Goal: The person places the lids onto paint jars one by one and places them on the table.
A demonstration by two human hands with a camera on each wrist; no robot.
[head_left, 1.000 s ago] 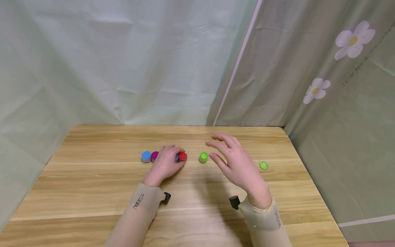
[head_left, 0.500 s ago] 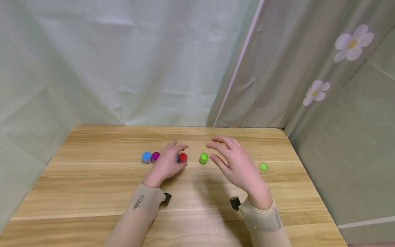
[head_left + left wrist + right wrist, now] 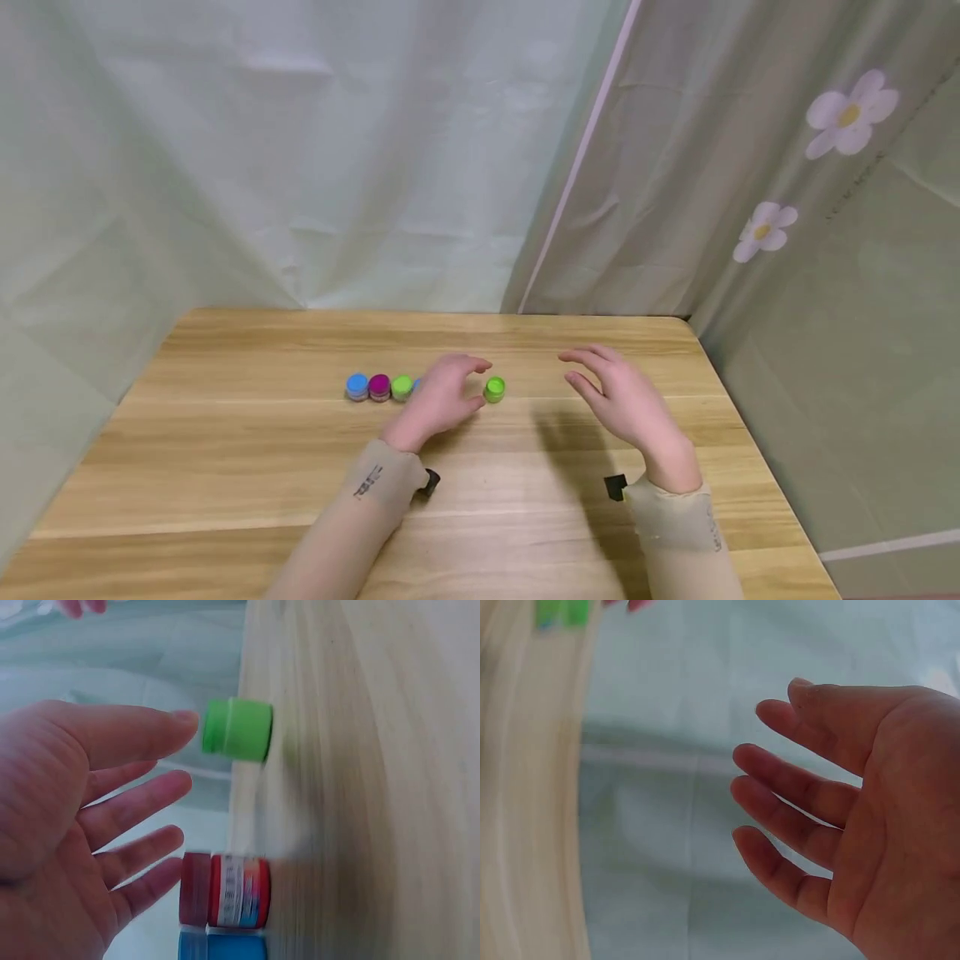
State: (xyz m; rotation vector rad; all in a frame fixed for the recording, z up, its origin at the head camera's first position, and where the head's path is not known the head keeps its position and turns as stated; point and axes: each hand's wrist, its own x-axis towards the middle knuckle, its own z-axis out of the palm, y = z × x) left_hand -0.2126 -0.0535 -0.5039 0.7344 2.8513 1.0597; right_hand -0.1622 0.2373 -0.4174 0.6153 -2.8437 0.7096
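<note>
A small green jar (image 3: 494, 389) with its top uncovered stands on the table. My left hand (image 3: 439, 400) is just left of it, thumb and fingers spread and holding nothing. In the left wrist view the thumb tip is close beside this jar, and a red jar (image 3: 241, 892) stands below, near the little finger, against a blue jar (image 3: 232, 947). My right hand (image 3: 633, 408) hovers over the table further right, fingers loosely bent and nothing in them. The green lid seen earlier is hidden behind the right hand.
Left of my left hand stand a blue-lidded jar (image 3: 357, 387), a purple-lidded jar (image 3: 379, 387) and a green-lidded jar (image 3: 402, 386) in a row. The wooden table (image 3: 225, 467) ends at a pale curtain (image 3: 390, 167) behind.
My left hand has left the red jar and moved right to the uncovered green jar. My right hand has moved right, away from the green jar, and now covers the lid.
</note>
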